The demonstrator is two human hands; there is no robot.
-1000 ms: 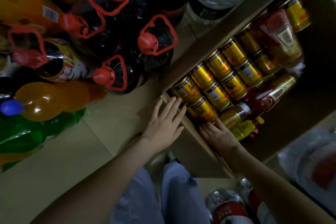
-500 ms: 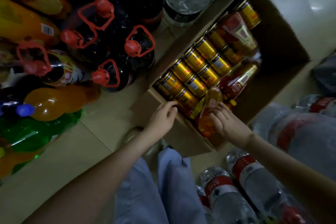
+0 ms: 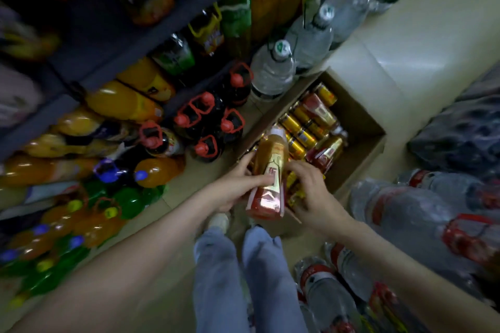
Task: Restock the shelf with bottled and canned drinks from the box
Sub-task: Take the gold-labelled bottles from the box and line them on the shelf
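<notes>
An amber tea bottle [image 3: 270, 167] with a red and gold label is lifted above the near corner of the cardboard box [image 3: 362, 143]. My left hand [image 3: 238, 184] grips its left side, fingers curled over the label. My right hand [image 3: 311, 192] holds its right side, and something yellow shows under that palm. Inside the box lie rows of gold cans [image 3: 303, 127] and two more red-labelled bottles [image 3: 324, 151]. The shelf [image 3: 113, 43] runs along the upper left, dark and blurred.
Big cola bottles with red handles [image 3: 208, 121], orange and green soda bottles [image 3: 127, 197] and large water jugs [image 3: 273, 70] stand on the floor by the shelf. Shrink-wrapped water packs [image 3: 422, 213] lie at the right. My legs [image 3: 243, 278] are below the box.
The bottle has come up out of the box, and my left hand left the box edge and took hold of it. The view pulled back and up, showing the shelf.
</notes>
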